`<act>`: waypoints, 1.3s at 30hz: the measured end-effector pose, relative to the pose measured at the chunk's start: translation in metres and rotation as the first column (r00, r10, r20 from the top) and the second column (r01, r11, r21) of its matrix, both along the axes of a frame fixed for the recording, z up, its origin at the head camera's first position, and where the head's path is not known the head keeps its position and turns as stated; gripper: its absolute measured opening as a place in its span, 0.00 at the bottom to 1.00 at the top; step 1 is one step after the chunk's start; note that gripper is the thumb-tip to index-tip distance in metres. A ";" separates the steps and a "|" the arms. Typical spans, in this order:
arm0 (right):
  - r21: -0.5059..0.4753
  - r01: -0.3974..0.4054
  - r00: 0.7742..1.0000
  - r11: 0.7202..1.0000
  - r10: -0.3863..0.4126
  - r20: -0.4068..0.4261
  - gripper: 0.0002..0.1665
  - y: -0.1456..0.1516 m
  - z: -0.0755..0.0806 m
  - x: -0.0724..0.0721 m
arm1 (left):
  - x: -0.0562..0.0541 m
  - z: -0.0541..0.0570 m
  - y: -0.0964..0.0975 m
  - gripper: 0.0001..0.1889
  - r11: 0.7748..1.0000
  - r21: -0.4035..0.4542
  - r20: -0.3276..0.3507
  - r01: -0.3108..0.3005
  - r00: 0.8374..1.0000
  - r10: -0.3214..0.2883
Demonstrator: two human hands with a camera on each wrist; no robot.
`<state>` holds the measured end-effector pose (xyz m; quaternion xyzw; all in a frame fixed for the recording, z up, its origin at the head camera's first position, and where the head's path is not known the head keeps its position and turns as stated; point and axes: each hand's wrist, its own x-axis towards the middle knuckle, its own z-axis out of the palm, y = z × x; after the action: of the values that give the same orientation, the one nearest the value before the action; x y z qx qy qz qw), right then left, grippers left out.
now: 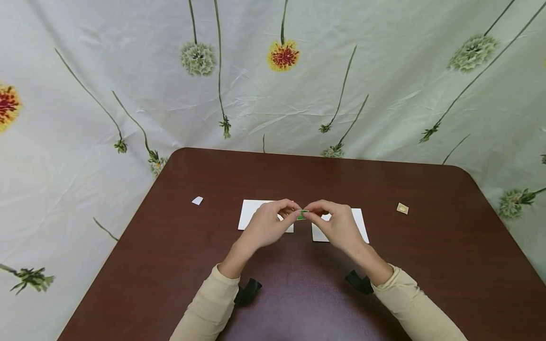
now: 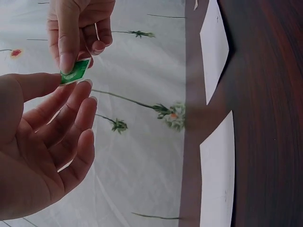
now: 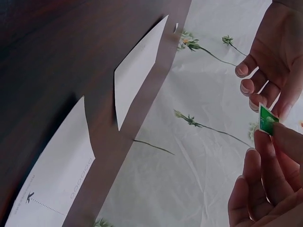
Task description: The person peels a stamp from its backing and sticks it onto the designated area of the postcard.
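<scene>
At far left on the dark reddish-brown tabletop [image 1: 298, 175] lies a small white paper scrap [image 1: 197, 201]; next, a flat white rectangular sheet [image 1: 249, 215], partly hidden by the left hand [image 1: 267, 225]. That hand pinches one side of a small green paper square with a pale edge [image 1: 302, 215], raised in the air — the right hand [image 1: 340, 227] pinches its other side. Light, even fingertip pressure seems best (a hard tug could crease something so thin). Farther right lie a second white rectangular sheet [image 1: 360, 225] and a small beige square piece [image 1: 402, 208].
</scene>
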<state>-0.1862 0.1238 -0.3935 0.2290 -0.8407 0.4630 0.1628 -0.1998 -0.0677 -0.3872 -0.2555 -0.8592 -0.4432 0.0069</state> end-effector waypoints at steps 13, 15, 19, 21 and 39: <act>0.014 0.072 0.996 0.997 -0.073 0.049 0.04 0.005 -0.009 -0.013 | -0.009 -0.012 -0.006 0.12 0.990 -0.059 -0.195 -0.130 0.974 0.117; 0.017 0.079 0.995 0.997 -0.080 0.066 0.04 0.006 -0.010 -0.015 | -0.011 -0.017 -0.008 0.13 0.987 -0.072 -0.204 -0.142 0.971 0.125; 0.021 0.099 0.991 0.995 -0.101 0.086 0.05 0.007 -0.012 -0.021 | -0.016 -0.024 -0.017 0.17 0.977 -0.144 -0.200 -0.158 0.971 0.127; 0.021 0.111 0.989 0.994 -0.112 0.093 0.05 0.007 -0.013 -0.025 | -0.019 -0.027 -0.024 0.19 0.963 -0.210 -0.194 -0.168 0.973 0.128; 0.070 0.098 0.974 0.993 -0.110 0.196 0.04 0.005 -0.023 -0.045 | -0.037 -0.052 -0.070 0.32 0.829 -0.552 0.011 -0.087 0.994 0.112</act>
<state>-0.2307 0.1288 -0.4169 0.1416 -0.8771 0.4492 0.0947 -0.2370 -0.1379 -0.4388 -0.1921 -0.9624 -0.1817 -0.0621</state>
